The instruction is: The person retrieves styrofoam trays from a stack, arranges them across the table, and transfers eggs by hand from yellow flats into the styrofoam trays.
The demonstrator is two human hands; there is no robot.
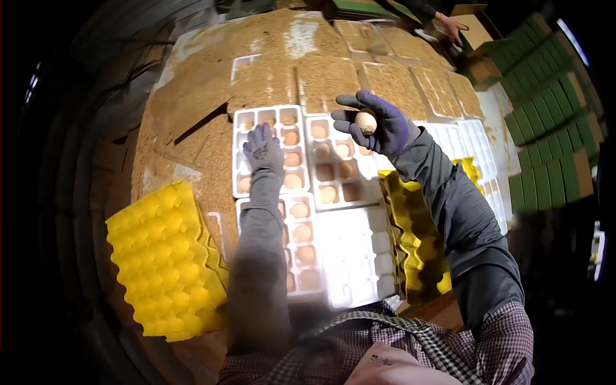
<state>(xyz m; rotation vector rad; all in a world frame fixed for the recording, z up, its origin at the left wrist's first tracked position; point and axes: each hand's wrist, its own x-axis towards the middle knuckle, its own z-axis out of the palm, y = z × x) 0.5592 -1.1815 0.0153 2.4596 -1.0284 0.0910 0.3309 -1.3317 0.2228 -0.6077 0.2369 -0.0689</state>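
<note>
My right hand (pixel 385 125), in a purple-grey glove, is raised above the trays with its palm turned up. A pale egg (pixel 366 122) rests in it against the fingers. My left hand (pixel 262 147), gloved the same way, reaches down over a white foam tray (pixel 239 128) with its fingers apart; what lies under the fingertips is hidden. Brown eggs (pixel 292 158) sit in the compartments around it. A second white tray (pixel 310 154) with eggs stands to the right, and another egg-filled tray (pixel 312 221) is nearer me, partly behind my left forearm.
Stacked yellow egg flats (pixel 163 256) lie at the left; more yellow flats (pixel 410 237) stand at the right. A white foam piece (pixel 350 250) is near my body. Brown granular blocks (pixel 327 80) cover the far side. Green boxes (pixel 552 167) and another person's hand (pixel 452 27) are beyond.
</note>
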